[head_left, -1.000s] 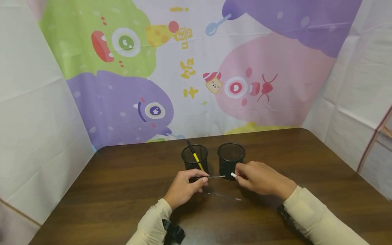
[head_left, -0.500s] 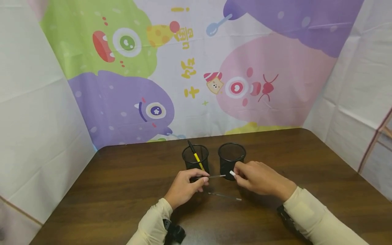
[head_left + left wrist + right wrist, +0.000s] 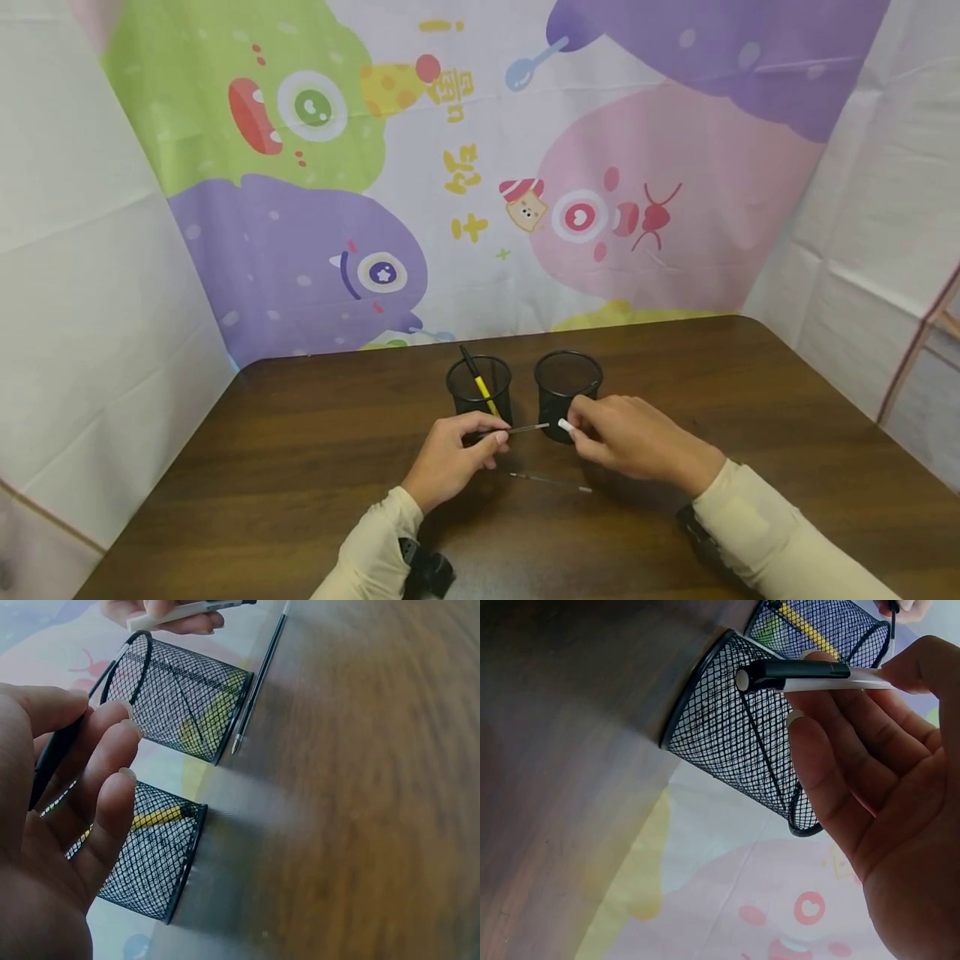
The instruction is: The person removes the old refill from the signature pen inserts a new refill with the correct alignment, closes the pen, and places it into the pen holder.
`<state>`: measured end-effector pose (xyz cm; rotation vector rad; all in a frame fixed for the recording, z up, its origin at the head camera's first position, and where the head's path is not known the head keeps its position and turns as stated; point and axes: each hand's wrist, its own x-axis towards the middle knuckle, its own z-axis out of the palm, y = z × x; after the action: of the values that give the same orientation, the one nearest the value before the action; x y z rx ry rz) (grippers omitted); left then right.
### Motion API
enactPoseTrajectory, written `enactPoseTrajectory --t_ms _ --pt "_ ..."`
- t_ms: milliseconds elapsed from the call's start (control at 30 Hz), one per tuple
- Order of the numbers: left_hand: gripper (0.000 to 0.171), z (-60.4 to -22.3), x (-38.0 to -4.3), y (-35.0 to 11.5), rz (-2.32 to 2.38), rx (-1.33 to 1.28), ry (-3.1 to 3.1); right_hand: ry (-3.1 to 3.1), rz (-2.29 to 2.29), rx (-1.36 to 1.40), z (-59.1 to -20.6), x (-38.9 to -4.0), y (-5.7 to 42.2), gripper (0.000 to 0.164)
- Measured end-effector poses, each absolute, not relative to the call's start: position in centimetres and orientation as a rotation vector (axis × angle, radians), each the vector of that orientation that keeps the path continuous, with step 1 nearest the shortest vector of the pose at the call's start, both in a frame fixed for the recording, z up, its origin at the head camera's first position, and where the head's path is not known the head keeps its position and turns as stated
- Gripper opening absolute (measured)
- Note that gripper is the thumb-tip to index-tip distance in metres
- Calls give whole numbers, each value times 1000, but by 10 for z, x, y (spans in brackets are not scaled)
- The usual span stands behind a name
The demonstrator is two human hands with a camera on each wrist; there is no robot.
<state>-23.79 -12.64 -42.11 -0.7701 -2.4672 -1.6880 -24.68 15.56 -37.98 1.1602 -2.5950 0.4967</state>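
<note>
My left hand [image 3: 453, 462] pinches a black pen grip piece [image 3: 56, 756] between thumb and fingers. A thin refill [image 3: 531, 429] sticks out of it, pointing right. Opposite, my right hand [image 3: 633, 437] pinches a white pen barrel [image 3: 817, 677] with a black clip; its white end faces the refill's tip, a small gap apart in the head view. On the table below the hands lies a loose pen refill [image 3: 551, 481]. Two black mesh pen cups stand just beyond: the left cup [image 3: 468, 406] holds a yellow and black pen [image 3: 482, 387], the right cup [image 3: 551, 408] a thin dark stick [image 3: 761, 746].
The brown wooden table [image 3: 300, 467] ends at a cartoon-printed cloth [image 3: 480, 283] behind the cups. White cloth walls [image 3: 90, 250] rise on both sides.
My right hand has shifted slightly left with the barrel, bringing its white end closer to the refill's tip. My left hand is nearly still, its refill tilted up a little.
</note>
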Motion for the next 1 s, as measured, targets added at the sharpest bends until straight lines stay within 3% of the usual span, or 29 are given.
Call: enactPoseTrajectory --t_ms 1000 --pt "16 -421 -236 -128 -1683 -759 -2481 -2569 505 1198 -380 -249 144 9"
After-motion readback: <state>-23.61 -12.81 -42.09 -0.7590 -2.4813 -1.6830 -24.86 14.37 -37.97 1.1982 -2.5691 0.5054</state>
